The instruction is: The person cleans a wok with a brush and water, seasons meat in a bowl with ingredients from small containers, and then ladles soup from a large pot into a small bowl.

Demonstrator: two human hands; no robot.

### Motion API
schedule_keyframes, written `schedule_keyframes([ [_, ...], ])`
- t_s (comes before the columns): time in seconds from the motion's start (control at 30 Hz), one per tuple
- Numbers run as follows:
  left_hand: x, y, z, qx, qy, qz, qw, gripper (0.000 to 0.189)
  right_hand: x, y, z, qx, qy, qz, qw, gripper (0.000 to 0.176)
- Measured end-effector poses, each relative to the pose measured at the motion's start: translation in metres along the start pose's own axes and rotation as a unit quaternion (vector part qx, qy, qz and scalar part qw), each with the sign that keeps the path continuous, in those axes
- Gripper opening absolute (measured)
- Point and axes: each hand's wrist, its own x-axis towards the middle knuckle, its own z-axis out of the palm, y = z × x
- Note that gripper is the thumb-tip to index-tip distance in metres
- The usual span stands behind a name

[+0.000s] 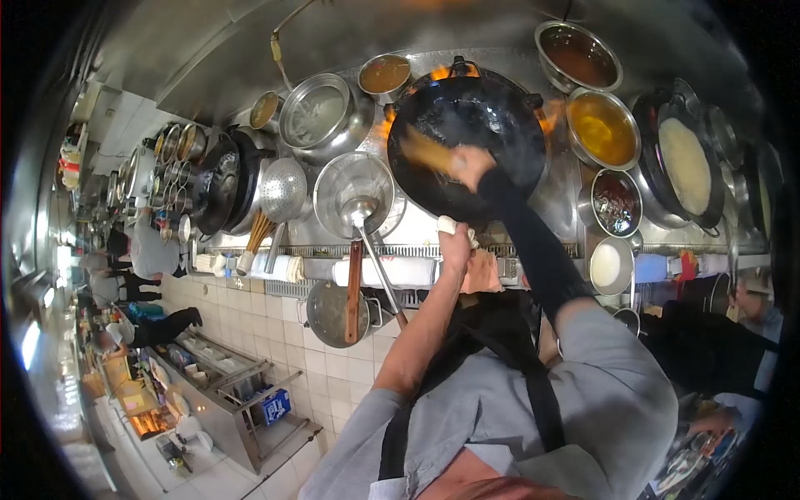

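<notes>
A large black wok [500, 108] sits over burner flames, with some smoke or steam above its inside. My right hand [472, 167] is closed around a bamboo wok brush [427, 152], which is smeared by motion inside the wok. My left hand [455, 247] is at the wok's near rim, closed on a folded white cloth [447, 224]; the grip on the rim itself is partly hidden. Left of the wok, a round wire strainer [333, 187] carries a steel ladle [360, 207]. Their long handles stick out over the counter edge.
Bowls of amber oil [602, 133], dark red sauce [617, 202] and brown liquid [581, 52] stand to the right. A perforated skimmer [283, 190] and a steel pot [317, 112] are at left. Below the counter edge hangs a pan [331, 315]. Other people work at far left and right.
</notes>
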Motion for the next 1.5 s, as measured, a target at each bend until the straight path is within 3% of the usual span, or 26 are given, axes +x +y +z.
schedule_keyframes([
  [0.1, 0.012, -0.020, -0.005, 0.029, 0.006, 0.009, 1.000, 0.018, 0.030, -0.003, 0.018, 0.150, 0.101, 0.171, 0.968, 0.034],
  [0.13, -0.005, 0.006, 0.003, 0.043, 0.040, -0.042, 0.997, 0.015, 0.005, -0.011, 0.021, 0.080, 0.061, 0.129, 0.986, 0.037],
  [0.17, 0.000, 0.002, 0.000, 0.039, 0.012, -0.039, 0.998, 0.014, -0.014, -0.020, 0.021, 0.007, 0.025, 0.083, 0.996, 0.040],
  [0.23, 0.013, -0.014, -0.009, 0.029, -0.040, -0.033, 0.998, 0.013, -0.076, -0.043, -0.006, 0.033, -0.051, 0.034, 0.998, 0.045],
  [0.3, 0.012, -0.013, -0.005, 0.013, 0.001, -0.023, 1.000, 0.013, -0.108, -0.054, -0.028, 0.008, -0.057, 0.060, 0.997, 0.037],
  [0.37, 0.011, -0.012, -0.005, 0.031, -0.003, -0.026, 0.999, 0.014, -0.061, -0.041, -0.037, -0.049, -0.097, 0.056, 0.993, 0.036],
  [0.4, 0.009, -0.009, -0.004, 0.030, -0.008, -0.019, 0.999, 0.013, -0.014, -0.028, -0.029, -0.092, -0.103, 0.114, 0.984, 0.036],
  [0.43, 0.003, -0.001, -0.002, 0.023, -0.007, -0.027, 0.999, 0.012, 0.026, 0.000, -0.004, -0.034, 0.011, 0.101, 0.994, 0.037],
  [0.47, 0.004, -0.007, -0.001, 0.013, 0.003, -0.021, 1.000, 0.012, 0.036, -0.010, 0.007, 0.053, 0.137, 0.138, 0.980, 0.029],
  [0.5, 0.006, -0.011, -0.002, 0.002, 0.013, -0.012, 1.000, 0.012, 0.036, -0.015, 0.019, 0.032, 0.179, 0.185, 0.966, 0.029],
  [0.57, 0.002, -0.009, -0.003, 0.005, 0.012, -0.006, 1.000, 0.012, 0.000, -0.034, 0.022, -0.034, 0.061, 0.160, 0.985, 0.028],
  [0.63, 0.005, -0.005, 0.000, 0.010, 0.004, -0.012, 1.000, 0.012, -0.062, -0.039, 0.004, -0.019, -0.039, 0.096, 0.994, 0.034],
  [0.7, 0.010, -0.010, -0.004, 0.022, 0.001, -0.033, 0.999, 0.013, -0.112, -0.071, -0.054, -0.097, -0.154, 0.122, 0.976, 0.037],
  [0.77, 0.016, -0.010, -0.004, 0.014, -0.014, -0.022, 1.000, 0.015, -0.109, -0.056, -0.082, -0.260, -0.231, 0.135, 0.928, 0.044],
  [0.8, 0.010, -0.003, 0.000, 0.008, -0.003, -0.012, 1.000, 0.015, -0.088, -0.036, -0.076, -0.291, -0.147, 0.093, 0.941, 0.045],
  [0.87, 0.003, -0.002, 0.000, -0.002, -0.005, -0.017, 1.000, 0.015, -0.011, -0.032, -0.078, -0.233, -0.109, 0.107, 0.960, 0.025],
  [0.93, 0.011, -0.013, -0.004, -0.006, -0.022, -0.023, 0.999, 0.015, 0.046, -0.020, -0.045, -0.199, -0.031, 0.154, 0.967, 0.022],
  [0.97, 0.011, -0.017, -0.008, -0.004, -0.031, -0.028, 0.999, 0.015, 0.050, -0.025, -0.029, -0.221, -0.052, 0.193, 0.955, 0.023],
  [1.07, 0.005, -0.019, -0.007, -0.013, -0.001, -0.017, 1.000, 0.014, -0.026, -0.027, -0.005, -0.200, -0.070, 0.128, 0.969, 0.025],
  [1.1, 0.009, -0.015, -0.004, -0.019, 0.001, -0.013, 1.000, 0.014, -0.057, -0.031, -0.018, -0.188, -0.078, 0.104, 0.973, 0.025],
  [1.17, 0.006, -0.007, -0.002, -0.022, 0.003, -0.009, 1.000, 0.013, -0.109, -0.055, -0.076, -0.219, -0.205, 0.138, 0.944, 0.030],
  [1.23, 0.001, 0.000, -0.003, -0.023, -0.003, -0.013, 1.000, 0.013, -0.125, -0.019, -0.125, -0.348, -0.314, 0.052, 0.882, 0.029],
  [1.3, 0.000, 0.005, -0.005, -0.022, -0.020, -0.020, 0.999, 0.012, -0.090, -0.022, -0.175, -0.459, -0.242, 0.060, 0.853, 0.033],
  [1.37, 0.001, 0.004, -0.008, -0.022, -0.034, -0.023, 0.999, 0.010, -0.016, 0.085, -0.163, -0.448, -0.131, -0.094, 0.879, 0.035],
  [1.43, 0.001, 0.009, -0.006, -0.011, -0.049, -0.047, 0.998, 0.009, 0.048, 0.070, -0.121, -0.434, -0.144, -0.046, 0.888, 0.033],
  [1.5, -0.007, 0.006, -0.003, 0.006, -0.011, -0.029, 0.999, 0.011, 0.035, 0.050, -0.049, -0.335, -0.088, 0.068, 0.936, 0.029],
])
